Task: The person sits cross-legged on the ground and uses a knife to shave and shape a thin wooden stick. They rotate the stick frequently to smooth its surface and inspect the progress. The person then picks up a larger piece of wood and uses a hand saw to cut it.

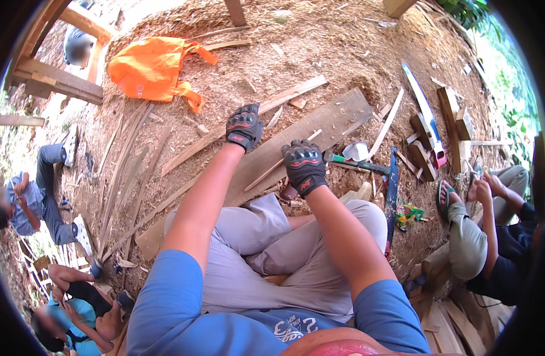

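Note:
My left hand (244,127), in a black glove with red marks, is raised over the shavings beside a long wooden strip (255,121). Its fingers are curled, and whatever they may hold is hidden. My right hand (304,167), gloved alike, is closed around a thin wooden stick (263,175) whose ends show on both sides of the fist. Below the stick a wide plank (338,118) lies slanting across the ground in front of my crossed legs. Just right of my right hand lie a hammer with a green and black handle (355,165) and a clear plastic cup (357,151).
An orange bag (148,66) lies at far left. Two handsaws lie right: one with a blue blade (421,98), one with a dark blade (393,199). Wood blocks (424,155) and a green wrapper (409,215) are nearby. People sit at left (29,204), lower left (77,320) and right (498,237).

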The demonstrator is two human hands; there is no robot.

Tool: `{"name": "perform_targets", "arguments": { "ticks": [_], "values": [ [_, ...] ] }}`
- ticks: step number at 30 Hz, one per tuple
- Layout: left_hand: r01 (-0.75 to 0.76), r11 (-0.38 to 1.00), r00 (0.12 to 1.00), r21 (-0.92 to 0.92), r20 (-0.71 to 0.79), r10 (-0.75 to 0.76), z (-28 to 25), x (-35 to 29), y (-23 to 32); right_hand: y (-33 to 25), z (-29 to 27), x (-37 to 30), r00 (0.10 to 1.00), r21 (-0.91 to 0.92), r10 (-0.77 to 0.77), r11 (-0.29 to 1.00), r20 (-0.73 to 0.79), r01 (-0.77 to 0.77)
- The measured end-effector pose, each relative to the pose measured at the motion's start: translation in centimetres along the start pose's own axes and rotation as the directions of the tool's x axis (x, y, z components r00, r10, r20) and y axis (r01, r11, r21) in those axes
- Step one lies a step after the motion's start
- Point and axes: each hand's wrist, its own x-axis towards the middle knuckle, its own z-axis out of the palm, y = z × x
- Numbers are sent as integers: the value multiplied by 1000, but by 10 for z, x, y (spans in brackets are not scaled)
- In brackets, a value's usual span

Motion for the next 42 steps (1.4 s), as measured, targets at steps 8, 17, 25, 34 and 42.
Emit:
{"name": "perform_targets", "arguments": {
  "ticks": [8, 17, 25, 34, 42],
  "values": [
    [-15, 972, 991, 234, 132, -16, 26, 58, 0, 7, -2, 2, 999, 82, 6, 997, 54, -10],
    [12, 996, 1000, 84, -8, -11, -54, 38, -24, 9, 3, 1, 1000, 49, 19, 999, 20, -20],
    [-57, 947, 947, -317, -318, -50, -175, -41, -50, 17, 7, 2, 996, 60, 5, 998, -86, 0],
    [-150, 862, 916, -485, -396, -64, -267, -110, -32, -3, -65, -4, 918, 389, 361, 879, -162, -277],
    [-269, 775, 934, -572, -352, 65, -295, -148, 18, -77, -200, -22, 888, 856, 411, 516, -207, -40]
  ]
}}
